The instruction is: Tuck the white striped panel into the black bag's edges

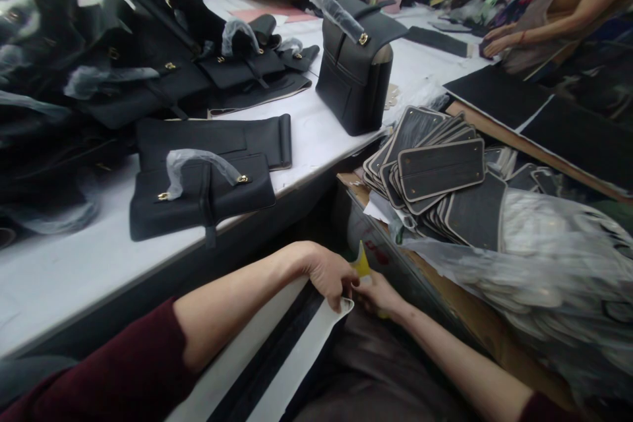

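Observation:
My left hand (332,277) is closed on the end of a long black-and-white panel (291,349). The panel slants across my lap towards the lower left, its white strip lying alongside a black band. Close beside it, my right hand (380,293) grips a flat yellow item (363,262) with a pointed upper end. A bit of yellow also shows below that hand, and the fingers hide the rest, so its kind is unclear. The two hands nearly meet at the panel's upper end.
A black bag (353,69) stands upright on the white table (64,277). Flat black bag pieces (202,194) with plastic-wrapped handles lie left of it. Stacked dark panels (440,168) and a plastic bag (544,264) fill the right side. A co-worker's hands (502,43) are farther back.

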`<control>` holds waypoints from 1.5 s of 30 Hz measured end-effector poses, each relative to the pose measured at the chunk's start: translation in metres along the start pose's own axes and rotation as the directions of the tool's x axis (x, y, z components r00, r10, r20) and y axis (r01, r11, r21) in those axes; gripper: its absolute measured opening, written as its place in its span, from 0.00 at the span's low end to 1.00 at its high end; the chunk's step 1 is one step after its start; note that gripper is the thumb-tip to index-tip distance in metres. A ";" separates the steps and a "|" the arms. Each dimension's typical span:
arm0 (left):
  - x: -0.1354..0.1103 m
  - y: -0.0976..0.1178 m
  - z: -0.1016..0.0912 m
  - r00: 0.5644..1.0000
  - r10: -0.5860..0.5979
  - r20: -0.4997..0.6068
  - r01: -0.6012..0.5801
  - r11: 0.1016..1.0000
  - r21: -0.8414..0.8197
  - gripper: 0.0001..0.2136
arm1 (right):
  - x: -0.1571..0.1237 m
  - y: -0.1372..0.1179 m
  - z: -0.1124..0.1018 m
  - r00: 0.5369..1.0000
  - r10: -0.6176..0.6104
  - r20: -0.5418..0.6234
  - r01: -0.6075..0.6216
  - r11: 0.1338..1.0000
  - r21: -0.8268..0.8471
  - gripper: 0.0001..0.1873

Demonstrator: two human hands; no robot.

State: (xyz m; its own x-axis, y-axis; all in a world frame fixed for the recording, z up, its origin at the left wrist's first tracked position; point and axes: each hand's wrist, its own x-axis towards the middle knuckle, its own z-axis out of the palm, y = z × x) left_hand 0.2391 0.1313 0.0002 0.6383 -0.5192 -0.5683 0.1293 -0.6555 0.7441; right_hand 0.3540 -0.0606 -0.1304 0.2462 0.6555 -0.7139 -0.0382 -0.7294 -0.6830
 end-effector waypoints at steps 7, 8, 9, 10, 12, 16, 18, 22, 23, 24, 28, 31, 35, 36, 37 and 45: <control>0.002 0.002 -0.001 0.999 -0.044 0.015 0.045 0.997 -0.057 0.33 | -0.073 -0.019 -0.084 0.961 0.029 0.276 0.047 0.963 -0.264 0.26; 0.002 0.002 -0.001 0.998 -0.055 0.012 0.056 0.997 -0.061 0.32 | -0.080 -0.030 -0.082 0.931 0.056 0.360 0.061 0.950 -0.306 0.27; 0.002 0.003 -0.001 0.998 -0.065 0.011 0.065 0.996 -0.067 0.30 | -0.084 -0.042 -0.077 0.900 0.079 0.429 0.079 0.938 -0.339 0.28; 0.002 0.003 -0.002 0.997 -0.074 0.008 0.075 0.995 -0.072 0.29 | -0.086 -0.052 -0.069 0.873 0.094 0.479 0.098 0.927 -0.361 0.29; 0.002 0.004 -0.001 0.994 -0.105 -0.010 0.105 0.993 -0.058 0.32 | -0.086 -0.070 -0.053 0.837 0.107 0.536 0.137 0.908 -0.396 0.28; 0.004 0.003 -0.001 0.986 -0.158 -0.045 0.158 0.987 -0.020 0.38 | -0.079 -0.083 -0.036 0.834 0.105 0.542 0.175 0.881 -0.440 0.27; 0.004 0.003 -0.002 0.987 -0.159 -0.034 0.158 0.987 -0.033 0.39 | -0.075 -0.081 -0.034 0.836 0.106 0.539 0.181 0.873 -0.453 0.27; 0.004 0.003 -0.003 0.987 -0.158 -0.034 0.156 0.987 -0.037 0.38 | -0.072 -0.076 -0.033 0.833 0.104 0.543 0.179 0.879 -0.443 0.26; 0.003 0.003 -0.003 0.987 -0.154 -0.036 0.153 0.988 -0.036 0.38 | -0.071 -0.075 -0.032 0.833 0.107 0.543 0.173 0.881 -0.440 0.26; 0.003 0.003 -0.004 0.988 -0.150 -0.037 0.149 0.988 -0.036 0.38 | -0.071 -0.074 -0.031 0.833 0.111 0.542 0.167 0.883 -0.438 0.26; 0.002 0.003 -0.004 0.991 -0.133 -0.032 0.132 0.991 -0.037 0.39 | -0.070 -0.076 -0.027 0.836 0.117 0.537 0.161 0.882 -0.443 0.27; 0.002 0.002 -0.004 0.994 -0.113 -0.017 0.112 0.993 -0.047 0.38 | -0.071 -0.080 -0.025 0.833 0.137 0.536 0.139 0.886 -0.442 0.26; 0.002 0.000 -0.004 0.996 -0.085 -0.023 0.084 0.996 -0.036 0.36 | -0.072 -0.083 -0.021 0.835 0.183 0.518 0.070 0.899 -0.432 0.26; 0.002 -0.001 -0.004 0.997 -0.080 -0.021 0.079 0.996 -0.039 0.35 | -0.073 -0.083 -0.020 0.837 0.194 0.512 0.055 0.901 -0.430 0.26; 0.002 -0.001 -0.004 0.997 -0.074 -0.019 0.073 0.996 -0.042 0.33 | -0.073 -0.083 -0.019 0.837 0.204 0.508 0.039 0.903 -0.428 0.26; 0.002 -0.006 -0.003 0.998 -0.056 -0.018 0.056 0.998 0.015 0.32 | -0.077 -0.077 -0.007 0.852 0.194 0.486 -0.016 0.938 -0.345 0.27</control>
State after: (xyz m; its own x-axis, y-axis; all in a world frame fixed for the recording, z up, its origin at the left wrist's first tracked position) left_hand 0.2423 0.1356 -0.0041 0.6439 -0.4715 -0.6025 0.1539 -0.6916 0.7057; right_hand 0.3444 -0.0567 -0.0218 -0.2683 0.5125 -0.8157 0.2941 -0.7627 -0.5760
